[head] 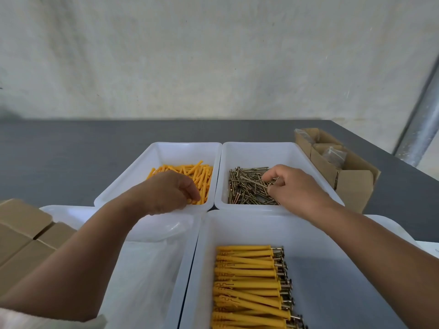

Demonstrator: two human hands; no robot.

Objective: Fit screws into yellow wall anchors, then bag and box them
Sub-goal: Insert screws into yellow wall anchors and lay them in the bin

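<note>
While both hands work in the far trays, I judge the job to be mid-assembly. My left hand (pixel 169 192) curls its fingertips onto the loose yellow anchors (pixel 190 169) far left, and my right hand (pixel 288 186) pinches one of the screws (pixel 247 188) far right. The hands are well apart. Near right, a white tray (pixel 332 281) already holds a neat row of fitted anchors (pixel 247 281). Bagging and boxing look still to do: clear bags (pixel 152 257) lie near left, cardboard boxes (pixel 23 233) beside them.
</note>
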